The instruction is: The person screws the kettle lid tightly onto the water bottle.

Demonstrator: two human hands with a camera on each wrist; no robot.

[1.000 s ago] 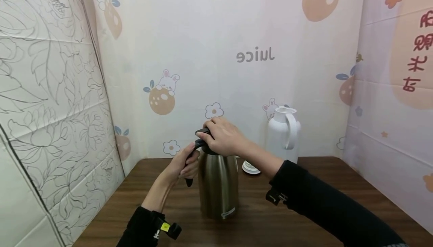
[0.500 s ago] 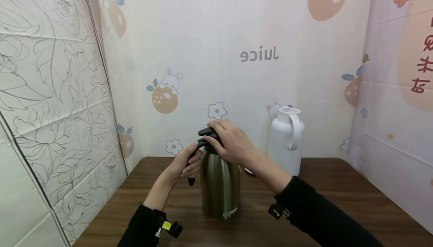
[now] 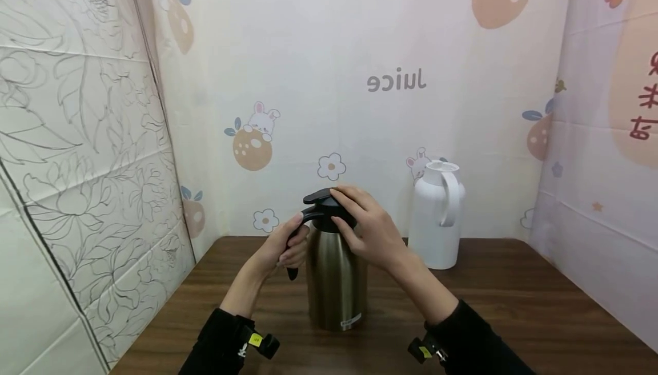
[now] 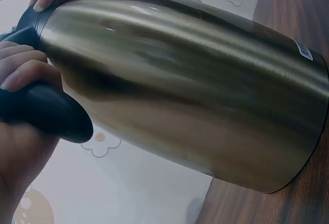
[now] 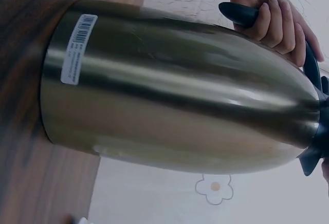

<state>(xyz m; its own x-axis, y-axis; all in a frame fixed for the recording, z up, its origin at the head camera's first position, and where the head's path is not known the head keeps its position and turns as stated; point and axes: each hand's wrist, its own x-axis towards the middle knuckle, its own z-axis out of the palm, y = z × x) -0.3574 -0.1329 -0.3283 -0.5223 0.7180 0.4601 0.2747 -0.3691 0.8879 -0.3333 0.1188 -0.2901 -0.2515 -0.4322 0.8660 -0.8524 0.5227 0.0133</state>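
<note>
A gold-brown metal thermos jug (image 3: 336,283) stands upright on the table, its black handle (image 4: 49,112) on the left side. My left hand (image 3: 280,246) grips that handle, fingers curled round it; the right wrist view shows these fingers (image 5: 277,29) clearly. On top of the jug sits a black lid (image 3: 321,195), with my right hand (image 3: 372,229) holding it from the right, thumb nearer me and fingers over the far side. In the left wrist view some right-hand fingertips (image 4: 43,0) touch the black top. The palm hides part of the lid.
A white jug (image 3: 436,221) with its handle facing me stands at the back right of the brown wooden table (image 3: 462,283). Patterned fabric walls (image 3: 288,67) close in the back and both sides. A barcode label (image 5: 78,49) is stuck low on the metal jug.
My right hand has turned and slid from the lid's top to its right side, uncovering more black lid. The left hand keeps its grip. A white disc beside the white jug is now hidden.
</note>
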